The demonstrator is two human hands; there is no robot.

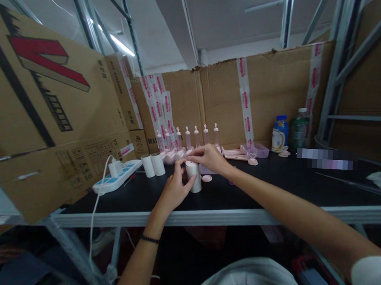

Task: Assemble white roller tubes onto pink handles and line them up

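My left hand (174, 187) grips the side of a white cylinder (195, 179) standing on the black table (271, 189). My right hand (209, 157) rests on the top of that same cylinder, fingers pinched at its upper edge. Just behind my hands stands a row of several pink pump-topped pieces (190, 140). Two more white cylinders (153, 164) stand upright to the left. A small pink disc (207, 178) lies beside the held cylinder.
A white power strip (118, 178) with a plugged charger and cable lies at the left. Cardboard boxes (45, 109) wall the left and back. Pink trays and parts (245, 154), a blue bottle (280, 133) and a green bottle (299, 129) stand at the back right.
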